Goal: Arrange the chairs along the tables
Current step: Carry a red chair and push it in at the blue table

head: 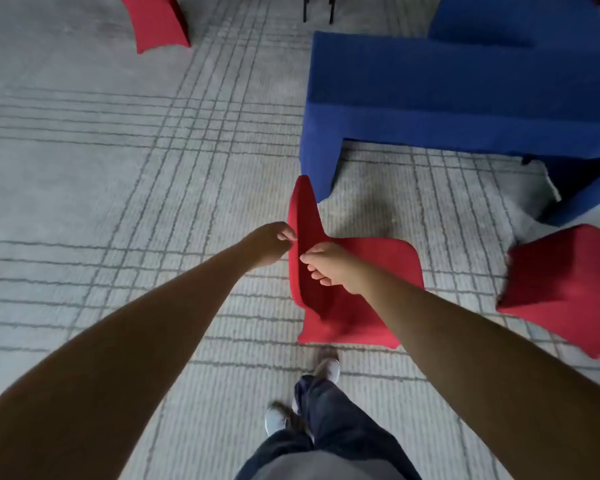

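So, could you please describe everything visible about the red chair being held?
The red chair wears a stretchy red fabric cover over backrest, seat and legs. It stands on the grey patterned carpet, near a corner of the blue-draped table. Both hands grip its backrest top: the left hand outside, the right hand on the seat side.

Grey carpet (84, 188) beneath me, crossed by bands of thin darker lines that form a grid. Lower centre: my dark blue trousers (329, 424) and my two light-coloured shoes, one (329, 368) ahead of the other (276, 419); both are blurred. Bottom edge: the hem of my grey top (312, 467). Top centre: two thin black legs (317, 8) of an unidentifiable object stand on the carpet.
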Available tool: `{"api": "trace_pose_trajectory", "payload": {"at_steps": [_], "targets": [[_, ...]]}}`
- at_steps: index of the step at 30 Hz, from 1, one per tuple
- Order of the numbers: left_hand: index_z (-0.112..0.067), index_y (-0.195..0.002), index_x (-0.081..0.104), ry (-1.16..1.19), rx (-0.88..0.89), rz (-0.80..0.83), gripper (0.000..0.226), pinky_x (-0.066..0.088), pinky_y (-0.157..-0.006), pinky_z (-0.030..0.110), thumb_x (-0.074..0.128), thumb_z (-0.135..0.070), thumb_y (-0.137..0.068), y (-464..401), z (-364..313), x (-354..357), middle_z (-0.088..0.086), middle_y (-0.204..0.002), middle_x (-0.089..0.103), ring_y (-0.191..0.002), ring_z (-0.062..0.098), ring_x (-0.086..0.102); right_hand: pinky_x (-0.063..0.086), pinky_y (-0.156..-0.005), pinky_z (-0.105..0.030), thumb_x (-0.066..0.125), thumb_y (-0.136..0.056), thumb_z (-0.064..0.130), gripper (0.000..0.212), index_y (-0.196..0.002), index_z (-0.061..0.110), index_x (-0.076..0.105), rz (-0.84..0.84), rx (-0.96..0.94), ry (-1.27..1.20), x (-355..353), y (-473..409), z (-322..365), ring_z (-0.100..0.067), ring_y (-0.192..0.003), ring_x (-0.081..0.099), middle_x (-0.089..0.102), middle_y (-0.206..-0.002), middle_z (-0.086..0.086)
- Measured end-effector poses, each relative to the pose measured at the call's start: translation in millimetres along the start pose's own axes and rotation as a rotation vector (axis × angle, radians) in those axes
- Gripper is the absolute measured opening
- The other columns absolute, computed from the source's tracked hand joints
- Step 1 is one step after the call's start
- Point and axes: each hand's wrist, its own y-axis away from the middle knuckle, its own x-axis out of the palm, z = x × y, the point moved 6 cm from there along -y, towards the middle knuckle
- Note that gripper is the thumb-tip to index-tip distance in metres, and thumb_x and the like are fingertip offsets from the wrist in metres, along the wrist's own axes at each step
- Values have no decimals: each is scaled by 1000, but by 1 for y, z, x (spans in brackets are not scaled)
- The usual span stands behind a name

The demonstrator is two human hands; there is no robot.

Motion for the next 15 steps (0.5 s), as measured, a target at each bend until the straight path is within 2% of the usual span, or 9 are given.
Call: {"api": "trace_pose_trajectory", "payload": {"at_steps": [2,5,8,9,12,15], "targets": [[-22,-123,61,-115,-10,27,29,51,-88,29,48,-12,-99,-14,0,1,-1,-126,63,-110,14,61,47,-64,-23,55,-100,26,9,-103,19,60,-10,26,37,-2,-19,2,-10,-72,57,58,-86,0],[-28,-130,54,-242,-25,60,41,56,-86,35,45,-7,-97,-33,2,5,0,-133,57,-105,17,63,51,-72,-29,55,-99,27,21,-113,13,63,-11,47,105,-5,-46,2,-15,-81,61,61,-95,-5],[-34,-139,46,-354,-9,92,53,58,-84,38,47,-6,-94,-57,1,0,2,-140,47,-105,19,63,43,-61,-28,52,-98,19,32,-119,-3,60,-3,48,149,-9,-66,9,-23,-80,52,53,-91,-10],[-36,-142,43,-384,1,107,58,57,-85,38,48,-5,-94,-64,0,0,1,-143,43,-106,19,62,42,-60,-29,53,-97,20,31,-115,-4,61,-7,53,151,-10,-72,9,-23,-80,51,53,-90,-11],[-37,-146,39,-458,41,142,69,54,-92,38,48,2,-90,-89,-5,-1,-1,-151,31,-122,21,54,50,-68,-35,57,-93,27,18,-101,12,63,-28,72,197,-17,-85,10,-23,-76,58,61,-87,-10],[-38,-147,37,-611,95,179,75,51,-97,41,48,5,-86,-110,-7,-2,0,-156,21,-135,24,39,50,-68,-35,59,-92,26,24,-113,13,61,-33,87,214,-21,-95,10,-22,-73,58,63,-88,-8]]}}
